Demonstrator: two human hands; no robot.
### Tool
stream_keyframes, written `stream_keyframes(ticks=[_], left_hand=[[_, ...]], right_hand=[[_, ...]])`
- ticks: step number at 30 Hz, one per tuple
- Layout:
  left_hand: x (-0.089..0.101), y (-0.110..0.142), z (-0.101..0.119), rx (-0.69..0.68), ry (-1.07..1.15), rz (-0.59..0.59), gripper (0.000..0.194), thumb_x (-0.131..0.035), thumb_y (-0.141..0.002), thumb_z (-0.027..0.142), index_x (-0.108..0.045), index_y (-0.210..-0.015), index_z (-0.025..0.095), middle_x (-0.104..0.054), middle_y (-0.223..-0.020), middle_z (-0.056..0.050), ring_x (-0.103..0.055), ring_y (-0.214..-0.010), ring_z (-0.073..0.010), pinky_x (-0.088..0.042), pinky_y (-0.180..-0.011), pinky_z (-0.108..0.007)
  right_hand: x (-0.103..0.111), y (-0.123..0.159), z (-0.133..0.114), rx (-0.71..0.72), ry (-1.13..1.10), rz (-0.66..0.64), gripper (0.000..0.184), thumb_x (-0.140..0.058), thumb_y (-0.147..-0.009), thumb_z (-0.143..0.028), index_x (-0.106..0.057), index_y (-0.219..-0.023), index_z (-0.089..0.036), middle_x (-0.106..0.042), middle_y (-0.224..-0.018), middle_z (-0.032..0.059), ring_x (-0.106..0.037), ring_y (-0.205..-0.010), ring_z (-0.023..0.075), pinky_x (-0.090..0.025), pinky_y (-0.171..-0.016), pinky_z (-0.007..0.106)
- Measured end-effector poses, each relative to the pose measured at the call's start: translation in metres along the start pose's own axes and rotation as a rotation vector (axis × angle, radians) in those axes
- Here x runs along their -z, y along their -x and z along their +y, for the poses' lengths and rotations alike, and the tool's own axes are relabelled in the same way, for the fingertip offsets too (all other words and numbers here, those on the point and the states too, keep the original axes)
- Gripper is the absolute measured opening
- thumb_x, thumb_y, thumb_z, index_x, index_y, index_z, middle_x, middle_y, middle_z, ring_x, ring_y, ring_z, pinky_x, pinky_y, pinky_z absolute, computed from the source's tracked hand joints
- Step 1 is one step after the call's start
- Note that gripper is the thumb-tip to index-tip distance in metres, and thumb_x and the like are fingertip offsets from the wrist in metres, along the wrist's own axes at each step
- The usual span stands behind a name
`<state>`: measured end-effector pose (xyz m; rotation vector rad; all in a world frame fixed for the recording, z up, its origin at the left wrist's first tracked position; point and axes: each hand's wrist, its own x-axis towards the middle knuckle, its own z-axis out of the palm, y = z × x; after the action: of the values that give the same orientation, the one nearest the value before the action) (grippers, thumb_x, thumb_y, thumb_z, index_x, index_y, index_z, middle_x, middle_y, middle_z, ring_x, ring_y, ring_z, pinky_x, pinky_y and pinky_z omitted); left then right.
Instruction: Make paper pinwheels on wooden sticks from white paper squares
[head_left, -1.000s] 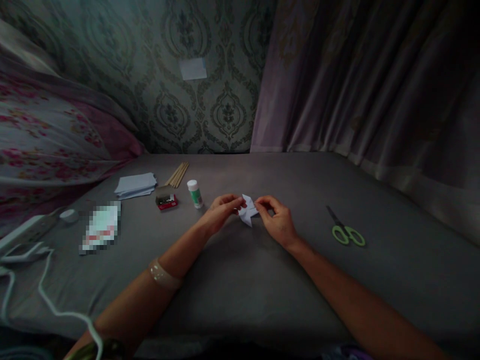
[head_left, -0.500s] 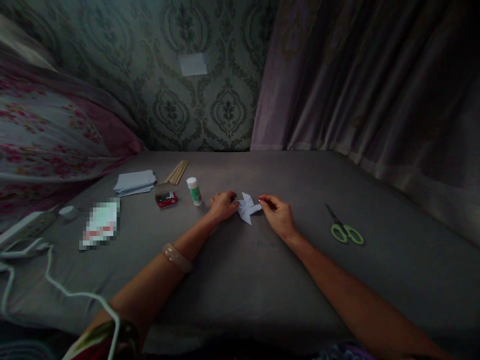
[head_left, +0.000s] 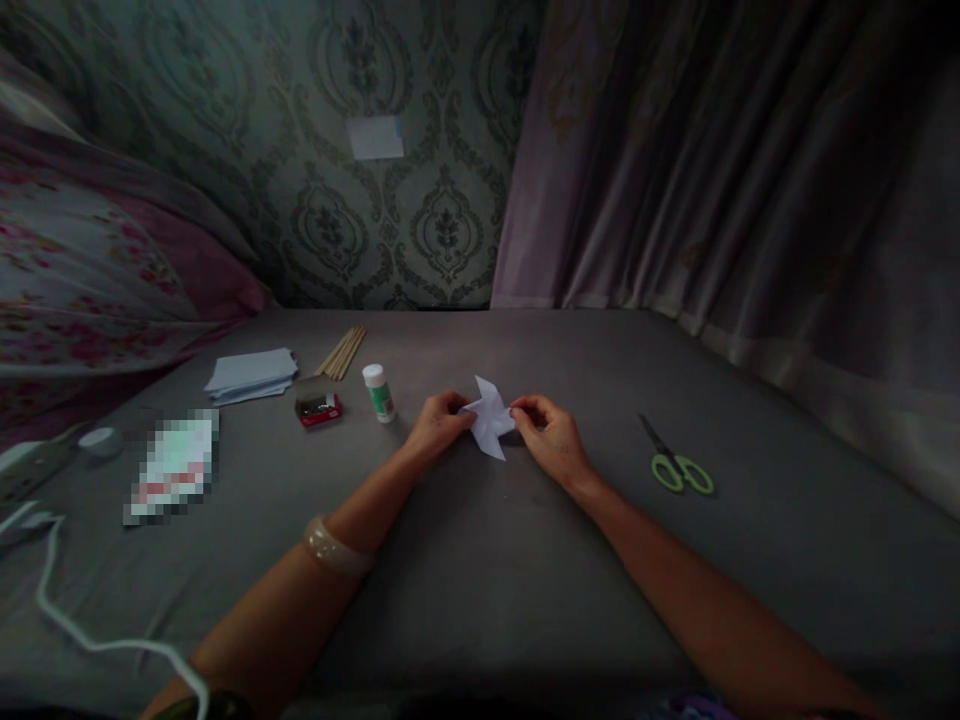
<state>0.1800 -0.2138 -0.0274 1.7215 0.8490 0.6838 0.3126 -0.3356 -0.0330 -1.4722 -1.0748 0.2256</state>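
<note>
A white folded-paper pinwheel (head_left: 490, 420) is held between my two hands, just above the grey cloth. My left hand (head_left: 437, 422) pinches its left blade between thumb and fingers. On the opposite side, my right hand (head_left: 553, 435) grips the right blade with thumb and forefinger. The pinwheel's blades point out up and down between the hands. Whether a small pin sits in my right fingertips cannot be made out. A glue stick (head_left: 379, 394) with a white cap stands upright left of my left hand.
Scissors (head_left: 675, 463) with green handles lie on the right. Leftward are a small red box (head_left: 318, 411) of metal bits, wooden sticks (head_left: 342, 353), a paper stack (head_left: 252, 375) and a blurred packet (head_left: 176, 465). A white cable (head_left: 97, 635) crosses the front left near my arm.
My left hand went from pinching the pinwheel to resting loosely at its side, then closed on the left blade. The right hand stayed at the right blade. The view shifted slightly.
</note>
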Motion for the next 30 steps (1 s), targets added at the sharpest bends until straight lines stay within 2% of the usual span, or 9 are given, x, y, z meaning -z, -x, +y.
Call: stream_keyframes(ticks=[5,8,10,13,19,23,30], left_hand=[[-0.001,0.012,0.020,0.087,0.452,0.050,0.024,-0.074,-0.053,0.025,-0.063,-0.071,0.013,-0.064,-0.068,-0.003,-0.058,-0.063,-0.0132,-0.043,-0.062,-0.025],[0.002,0.017,0.031,0.105,0.632,0.059,0.029,-0.079,-0.049,0.025,-0.061,-0.068,0.013,-0.063,-0.068,-0.002,-0.059,-0.064,-0.0129,-0.047,-0.064,-0.026],[0.004,0.019,0.036,0.096,0.704,0.063,0.030,-0.080,-0.049,0.025,-0.060,-0.068,0.013,-0.062,-0.068,-0.002,-0.059,-0.063,-0.0128,-0.049,-0.062,-0.026],[0.007,0.022,0.041,0.077,0.771,0.064,0.031,-0.080,-0.051,0.025,-0.060,-0.070,0.013,-0.063,-0.069,-0.002,-0.060,-0.062,-0.0125,-0.051,-0.061,-0.026],[0.007,0.028,0.046,0.083,0.813,0.088,0.031,-0.078,-0.056,0.024,-0.057,-0.075,0.013,-0.063,-0.071,-0.002,-0.062,-0.061,-0.0130,-0.052,-0.059,-0.027],[0.005,0.029,0.045,0.065,0.837,0.072,0.031,-0.078,-0.057,0.024,-0.057,-0.077,0.013,-0.063,-0.070,-0.001,-0.061,-0.060,-0.0128,-0.051,-0.059,-0.026],[0.003,0.031,0.045,0.042,0.864,0.032,0.034,-0.078,-0.056,0.021,-0.066,-0.087,0.013,-0.066,-0.081,-0.003,-0.061,-0.068,-0.0126,-0.049,-0.066,-0.027]], right_hand=[[0.013,-0.013,-0.030,0.156,0.040,0.028,0.013,-0.058,-0.080,-0.031,-0.062,-0.082,-0.019,-0.066,-0.077,0.0035,-0.061,-0.071,0.0165,-0.050,-0.069,0.031],[0.019,-0.025,-0.051,0.349,0.140,-0.002,0.009,-0.059,-0.081,-0.028,-0.064,-0.079,-0.021,-0.062,-0.086,0.0040,-0.060,-0.085,0.0182,-0.048,-0.081,0.035],[0.018,-0.031,-0.060,0.430,0.199,-0.004,0.008,-0.062,-0.081,-0.028,-0.066,-0.078,-0.023,-0.059,-0.093,0.0048,-0.058,-0.096,0.0201,-0.044,-0.090,0.038],[0.011,-0.035,-0.064,0.436,0.239,0.001,0.008,-0.063,-0.081,-0.030,-0.068,-0.079,-0.024,-0.057,-0.100,0.0053,-0.054,-0.102,0.0220,-0.041,-0.095,0.042],[-0.005,-0.029,-0.056,0.405,0.294,0.018,0.009,-0.064,-0.082,-0.032,-0.070,-0.080,-0.026,-0.056,-0.110,0.0055,-0.050,-0.102,0.0233,-0.038,-0.095,0.046],[-0.008,-0.027,-0.053,0.424,0.327,0.055,0.010,-0.064,-0.082,-0.033,-0.071,-0.079,-0.027,-0.055,-0.114,0.0058,-0.047,-0.107,0.0254,-0.036,-0.096,0.049],[-0.010,-0.027,-0.050,0.453,0.335,0.029,0.008,-0.064,-0.082,-0.032,-0.071,-0.078,-0.028,-0.055,-0.115,0.0049,-0.046,-0.108,0.0262,-0.034,-0.096,0.050]])
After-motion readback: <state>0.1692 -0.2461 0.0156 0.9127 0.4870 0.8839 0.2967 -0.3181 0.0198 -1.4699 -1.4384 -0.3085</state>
